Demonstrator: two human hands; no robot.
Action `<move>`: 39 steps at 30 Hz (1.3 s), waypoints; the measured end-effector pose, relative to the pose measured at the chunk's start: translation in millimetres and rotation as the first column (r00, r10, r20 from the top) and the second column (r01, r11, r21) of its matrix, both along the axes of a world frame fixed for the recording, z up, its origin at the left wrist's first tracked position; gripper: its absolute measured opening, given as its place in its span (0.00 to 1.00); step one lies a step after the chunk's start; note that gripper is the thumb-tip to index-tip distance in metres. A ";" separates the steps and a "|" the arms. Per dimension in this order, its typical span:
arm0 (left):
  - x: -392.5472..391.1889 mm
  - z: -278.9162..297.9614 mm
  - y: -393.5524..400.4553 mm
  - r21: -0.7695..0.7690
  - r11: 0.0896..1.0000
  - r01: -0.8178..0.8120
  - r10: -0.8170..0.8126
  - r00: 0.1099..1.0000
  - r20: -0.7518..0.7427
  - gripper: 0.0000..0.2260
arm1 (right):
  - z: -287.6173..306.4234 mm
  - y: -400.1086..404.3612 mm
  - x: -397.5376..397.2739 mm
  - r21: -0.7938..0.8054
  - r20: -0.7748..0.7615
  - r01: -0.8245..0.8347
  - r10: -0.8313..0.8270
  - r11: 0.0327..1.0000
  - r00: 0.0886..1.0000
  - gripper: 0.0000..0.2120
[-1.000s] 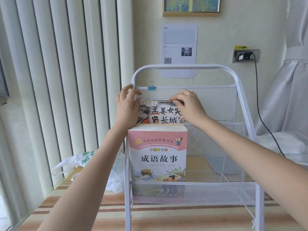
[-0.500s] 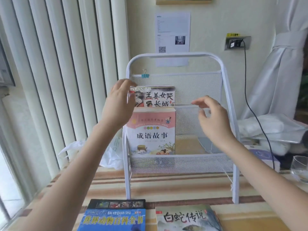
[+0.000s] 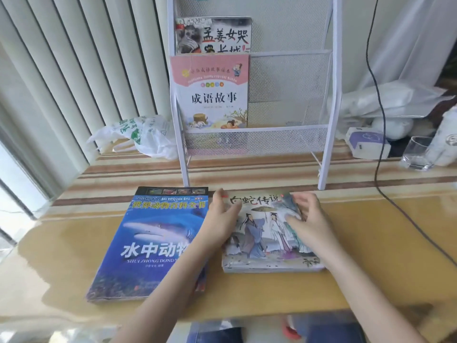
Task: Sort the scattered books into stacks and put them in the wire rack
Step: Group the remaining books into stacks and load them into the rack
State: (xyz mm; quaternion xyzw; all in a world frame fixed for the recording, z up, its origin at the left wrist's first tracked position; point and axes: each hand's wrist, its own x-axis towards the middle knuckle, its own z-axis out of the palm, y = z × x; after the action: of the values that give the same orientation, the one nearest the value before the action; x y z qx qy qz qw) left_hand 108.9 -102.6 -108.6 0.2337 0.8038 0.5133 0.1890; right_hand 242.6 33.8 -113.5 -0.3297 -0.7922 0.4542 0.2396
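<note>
- Both hands down on the illustrated book stack (image 3: 268,241), which lies flat on the table (image 3: 371,243) in front of the wire rack (image 3: 331,95)
- Left hand (image 3: 222,216) at the stack's upper left edge; fingers loosely curled along it, thumb on the cover; whether it grips or merely rests, cannot tell
- Right hand (image 3: 309,216) at the upper right corner; fingers spread and bent over the cover, not closed round anything
- Blue shark book stack (image 3: 148,241) just beside on the left, flat, slightly askew; the left forearm crosses its lower right corner
- Rack upright at the back of the table; pink-topped book (image 3: 210,92) standing in the lower pocket at the left end; ink-drawing book (image 3: 215,35) behind it in the upper tier, also left
- White plastic bag (image 3: 141,134) left of the rack; clear glass (image 3: 418,153) and a black cable (image 3: 378,120) to the right
</note>
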 end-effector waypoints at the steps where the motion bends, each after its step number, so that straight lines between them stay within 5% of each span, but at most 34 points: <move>1: 0.7 0.0 3.1 0.000 1.000 -0.020 0.020 0.998 0.061 0.25 | -1.1 -3.1 0.8 -0.057 -0.039 0.032 -0.034 0.998 0.999 0.20; 3: -5.4 7.0 7.4 0.073 0.989 -0.131 0.107 0.957 0.270 0.23 | -2.7 -6.4 1.6 -0.168 -0.097 0.072 -0.090 0.983 0.991 0.20; 6: -9.2 23.6 3.6 0.205 0.941 -0.271 0.092 0.784 0.613 0.06 | -5.6 -8.6 2.8 -0.228 -0.152 0.095 -0.132 0.969 0.980 0.19; 13: -14.1 45.7 9.3 0.202 0.965 -0.168 0.013 0.797 0.604 0.11 | -6.4 -7.9 5.0 -0.313 -0.222 0.115 -0.190 0.943 0.956 0.17; 16: -5.3 48.7 20.1 -0.012 1.000 -0.020 0.023 0.923 0.384 0.12 | -3.7 -8.2 7.9 -0.398 -0.257 0.126 -0.242 0.909 0.936 0.17; 19: -1.9 43.4 28.6 -0.114 0.993 -0.038 0.048 0.995 0.082 0.20 | 5.9 -7.5 10.3 -0.431 -0.221 0.111 -0.224 0.896 0.949 0.19; 22: 4.2 53.7 26.2 0.118 0.993 -0.028 0.037 0.996 -0.077 0.16 | 21.0 2.4 7.9 -0.438 -0.160 0.049 -0.132 0.898 0.978 0.25; 26: 12.8 79.3 18.9 0.476 0.860 0.183 0.010 0.927 -0.374 0.18 | 51.6 10.9 2.3 -0.261 -0.450 -0.059 -0.068 0.964 0.890 0.17; 28: 16.3 81.8 15.3 0.528 0.825 0.202 0.000 0.934 -0.357 0.17 | 57.6 13.6 -1.3 -0.244 -0.549 -0.153 -0.007 0.958 0.836 0.14; 30: 16.8 74.8 9.7 0.515 0.839 0.178 -0.017 0.953 -0.302 0.11 | 57.5 17.0 -3.1 -0.267 -0.584 -0.189 -0.003 0.945 0.812 0.34; 32: 15.8 70.7 3.5 0.494 0.859 0.133 -0.038 0.979 -0.198 0.11 | 66.6 18.2 -6.7 -0.300 -0.600 -0.138 -0.074 0.944 0.797 0.41; 37: 8.4 90.5 17.0 0.569 0.822 0.010 0.048 0.995 -0.086 0.12 | 92.5 11.9 -33.3 -0.086 -0.503 0.132 -0.157 0.988 0.850 0.06; 39: 9.9 88.3 26.0 0.595 0.799 -0.090 0.172 0.982 -0.082 0.11 | 87.5 5.7 -36.1 -0.119 -0.528 0.206 -0.238 0.971 0.815 0.02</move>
State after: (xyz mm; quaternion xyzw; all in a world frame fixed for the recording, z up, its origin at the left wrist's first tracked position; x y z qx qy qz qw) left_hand 118.9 -76.6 -20.2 0.2580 0.6303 0.7320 0.0178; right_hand 206.5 39.5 -26.0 -0.2856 -0.6359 0.5194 0.4942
